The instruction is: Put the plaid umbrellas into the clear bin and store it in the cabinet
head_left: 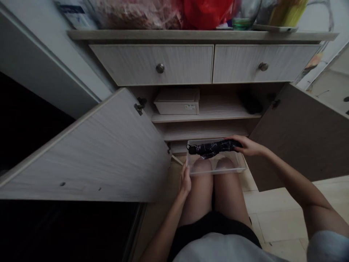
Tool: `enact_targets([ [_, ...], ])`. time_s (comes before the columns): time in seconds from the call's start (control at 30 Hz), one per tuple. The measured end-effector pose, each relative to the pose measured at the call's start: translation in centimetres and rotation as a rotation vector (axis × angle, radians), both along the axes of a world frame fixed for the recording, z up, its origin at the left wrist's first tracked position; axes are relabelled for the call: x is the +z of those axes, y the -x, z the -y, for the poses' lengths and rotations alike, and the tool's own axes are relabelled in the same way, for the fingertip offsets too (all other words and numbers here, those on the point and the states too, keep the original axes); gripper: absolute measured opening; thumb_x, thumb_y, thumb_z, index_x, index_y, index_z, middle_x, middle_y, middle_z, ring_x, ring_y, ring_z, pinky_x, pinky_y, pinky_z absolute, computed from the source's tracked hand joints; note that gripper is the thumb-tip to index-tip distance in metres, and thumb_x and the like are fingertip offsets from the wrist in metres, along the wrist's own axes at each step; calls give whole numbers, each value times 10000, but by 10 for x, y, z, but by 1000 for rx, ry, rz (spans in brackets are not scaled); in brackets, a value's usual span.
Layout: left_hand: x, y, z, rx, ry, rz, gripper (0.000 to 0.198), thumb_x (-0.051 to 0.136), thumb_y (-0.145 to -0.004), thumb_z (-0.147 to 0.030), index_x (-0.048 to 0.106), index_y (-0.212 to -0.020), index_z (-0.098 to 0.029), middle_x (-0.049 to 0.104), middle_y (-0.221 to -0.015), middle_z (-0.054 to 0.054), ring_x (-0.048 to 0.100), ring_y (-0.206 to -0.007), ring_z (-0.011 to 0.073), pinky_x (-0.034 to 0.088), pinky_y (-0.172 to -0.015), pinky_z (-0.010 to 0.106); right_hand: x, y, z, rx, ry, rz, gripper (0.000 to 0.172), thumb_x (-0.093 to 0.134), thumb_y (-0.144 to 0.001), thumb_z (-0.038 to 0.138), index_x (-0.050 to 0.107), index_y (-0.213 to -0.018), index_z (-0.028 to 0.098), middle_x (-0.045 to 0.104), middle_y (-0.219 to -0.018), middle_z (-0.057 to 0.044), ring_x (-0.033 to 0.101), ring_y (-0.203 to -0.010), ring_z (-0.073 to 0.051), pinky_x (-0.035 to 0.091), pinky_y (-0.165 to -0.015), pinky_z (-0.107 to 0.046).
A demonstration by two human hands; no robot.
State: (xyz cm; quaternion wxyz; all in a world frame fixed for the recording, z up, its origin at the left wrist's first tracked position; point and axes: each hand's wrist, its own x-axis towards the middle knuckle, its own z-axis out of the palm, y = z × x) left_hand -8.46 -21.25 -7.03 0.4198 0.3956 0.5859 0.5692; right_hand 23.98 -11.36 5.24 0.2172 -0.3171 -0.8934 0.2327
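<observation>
A clear plastic bin [229,170] rests on my knees in front of the open cabinet. My left hand [185,179] grips the bin's left side, with its fingers partly hidden by the wall. A folded umbrella [215,147], dark with a light check pattern, lies lengthwise over the bin, its black handle and loop pointing left. My right hand [247,145] is closed around the umbrella's right end, above the bin's right side. Through the clear bottom my knees show.
Both cabinet doors, left [103,153] and right [302,138], stand swung open on either side. On the upper shelf sit a lidded box [177,102] and a dark object [250,102]. Two drawers [152,63] are closed above. Bags and a glass [244,16] crowd the cabinet top.
</observation>
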Motion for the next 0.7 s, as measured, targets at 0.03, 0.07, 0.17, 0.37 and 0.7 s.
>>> enact_targets([
  [0.03, 1, 0, 0, 0, 1, 3, 529, 579, -828, -549, 719, -1198, -198, 665, -1357, 109, 552, -1342, 304, 414, -1153, 429, -4, 3, 2, 12, -2, 23, 547, 520, -851, 148, 544, -1395, 203, 662, -1277, -119, 627, -1181, -244, 503, -1009, -413],
  [0.07, 2, 0, 1, -3, 1, 4, 528, 581, -829, -542, 718, -1202, -194, 666, -1355, 111, 557, -1336, 307, 422, -1146, 437, -7, 5, 3, 18, -11, 41, 546, 520, -857, 143, 540, -1399, 199, 658, -1273, -125, 624, -1180, -245, 501, -1008, -413],
  [0.17, 6, 0, 2, -18, 0, -4, 534, 569, -832, -539, 719, -1187, -169, 721, -1243, 126, 611, -1263, 320, 461, -1101, 457, -19, 10, 0, 10, -66, 75, 560, 521, -853, 123, 529, -1410, 184, 643, -1253, -145, 616, -1163, -249, 506, -991, -413],
  [0.37, 12, 0, 4, -41, 9, -37, 448, 533, -820, -549, 762, -935, -182, 770, -1054, 107, 693, -1072, 307, 518, -1002, 429, -45, 13, -10, -9, -124, 75, 584, 506, -811, 80, 532, -1387, 168, 618, -1232, -157, 596, -1146, -257, 500, -978, -416],
  [0.7, 21, 2, 3, -82, -1, -89, 375, 524, -821, -497, 746, -889, -202, 751, -1158, 88, 648, -1171, 300, 480, -1038, 405, -50, 32, -10, -236, -252, 462, 372, 623, -768, 115, 618, -1139, 142, 661, -1121, -151, 590, -1042, -283, 435, -873, -369],
])
